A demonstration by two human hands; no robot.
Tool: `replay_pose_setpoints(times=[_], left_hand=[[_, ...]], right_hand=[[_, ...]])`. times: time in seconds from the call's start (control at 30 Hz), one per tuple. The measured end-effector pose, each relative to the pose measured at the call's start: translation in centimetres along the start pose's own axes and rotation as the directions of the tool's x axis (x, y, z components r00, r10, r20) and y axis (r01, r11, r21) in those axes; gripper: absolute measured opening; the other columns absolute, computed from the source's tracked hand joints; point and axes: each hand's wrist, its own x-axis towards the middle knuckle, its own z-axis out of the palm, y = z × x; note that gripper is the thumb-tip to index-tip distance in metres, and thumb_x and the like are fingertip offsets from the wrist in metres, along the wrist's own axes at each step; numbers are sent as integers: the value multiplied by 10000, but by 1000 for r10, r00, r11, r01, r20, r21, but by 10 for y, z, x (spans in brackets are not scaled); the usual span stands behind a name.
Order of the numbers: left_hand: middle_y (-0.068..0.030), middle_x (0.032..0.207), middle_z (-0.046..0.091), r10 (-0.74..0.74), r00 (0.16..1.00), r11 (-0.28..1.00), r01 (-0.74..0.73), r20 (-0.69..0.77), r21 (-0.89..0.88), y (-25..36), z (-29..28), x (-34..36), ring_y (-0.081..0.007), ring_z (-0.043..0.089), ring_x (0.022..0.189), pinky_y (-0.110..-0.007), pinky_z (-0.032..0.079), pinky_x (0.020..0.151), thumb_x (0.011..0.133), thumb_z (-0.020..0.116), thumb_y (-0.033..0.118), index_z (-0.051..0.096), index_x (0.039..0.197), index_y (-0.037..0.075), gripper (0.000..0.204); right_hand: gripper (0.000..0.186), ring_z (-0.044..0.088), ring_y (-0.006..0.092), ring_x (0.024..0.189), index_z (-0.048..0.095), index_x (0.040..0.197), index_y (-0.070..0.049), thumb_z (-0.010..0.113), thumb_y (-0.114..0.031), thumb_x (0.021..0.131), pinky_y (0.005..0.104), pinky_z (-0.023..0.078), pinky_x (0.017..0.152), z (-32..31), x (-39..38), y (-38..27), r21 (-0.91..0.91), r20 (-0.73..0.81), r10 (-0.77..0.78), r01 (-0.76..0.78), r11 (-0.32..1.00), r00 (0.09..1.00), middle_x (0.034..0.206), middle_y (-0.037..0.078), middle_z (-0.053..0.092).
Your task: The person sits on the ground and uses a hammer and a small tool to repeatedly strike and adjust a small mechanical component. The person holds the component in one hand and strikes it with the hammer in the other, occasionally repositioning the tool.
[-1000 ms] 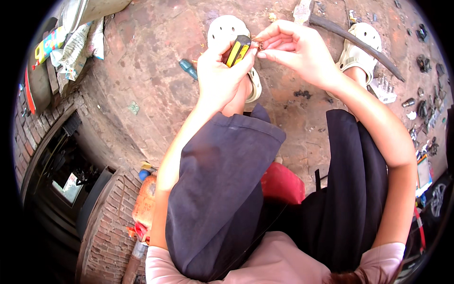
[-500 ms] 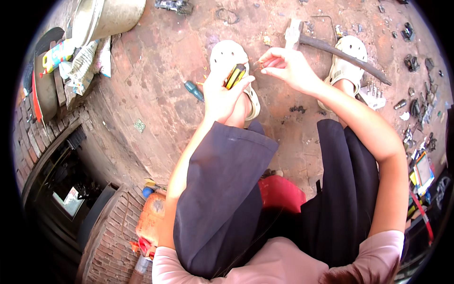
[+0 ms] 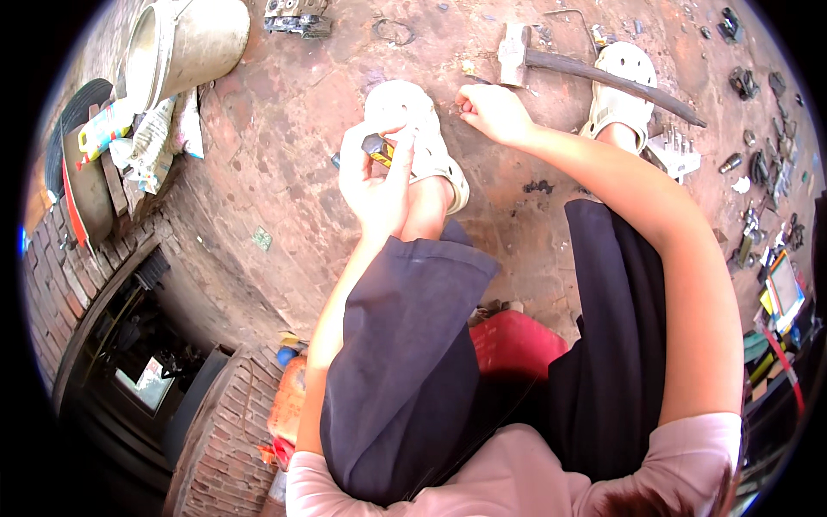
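Note:
My left hand [image 3: 370,185] is closed on a small yellow-and-black tool [image 3: 382,152], above my left white clog [image 3: 428,153]. A teal object [image 3: 335,160] on the floor is mostly hidden behind it. My right hand [image 3: 488,113] is a little right of it, its fingers curled; whatever they may hold is hidden. Just beyond that hand lies a hammer [image 3: 513,53] with a long dark handle [image 3: 603,77] stretching across my right white clog [image 3: 622,65].
A red seat or container [image 3: 517,340] is between my knees. A pale bucket [image 3: 185,47] and bags [image 3: 155,138] stand at upper left. Several dark metal parts [image 3: 758,172] are scattered at right, and a notched metal piece [image 3: 676,153] sits by my right foot. An orange container [image 3: 289,396] is at lower left.
Both hands have moved apart; my left hand moved down-left with the tool, its fingers now covering more of it, and my right hand shifted left in view with fingers more curled.

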Motion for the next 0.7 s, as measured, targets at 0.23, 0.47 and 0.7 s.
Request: replay_pose_setpoints(times=[0.23, 0.47, 0.7], left_hand=[[-57, 1071, 620, 21, 1000, 1000, -21, -6, -8, 3, 3, 3, -120, 639, 834, -250, 508, 765, 904, 651, -2, 603, 1066, 37, 173], [-50, 1059, 606, -26, 993, 1000, 24, 119, 19, -9, 9, 7, -130, 611, 971, -263, 501, 847, 886, 658, -37, 600, 1042, 29, 180], [-62, 1040, 616, 11, 983, 1000, -11, 182, 0, -13, 11, 8, -136, 611, 978, -264, 498, 856, 856, 662, -84, 614, 1007, 11, 185]], right_hand=[[190, 600, 258, 978, 619, 972, -105, 689, -178, 811, 382, 501, 822, 7, 3, -12, -69, 54, -46, 49, 996, 997, 944, 62, 603], [175, 573, 249, 991, 634, 930, -101, 707, -182, 793, 361, 492, 843, 16, 0, -9, -123, -37, -157, 152, 981, 987, 930, 58, 569], [171, 557, 244, 961, 611, 898, -90, 704, -173, 781, 358, 492, 821, 20, 3, -1, -175, -76, -274, 258, 950, 959, 918, 59, 551]])
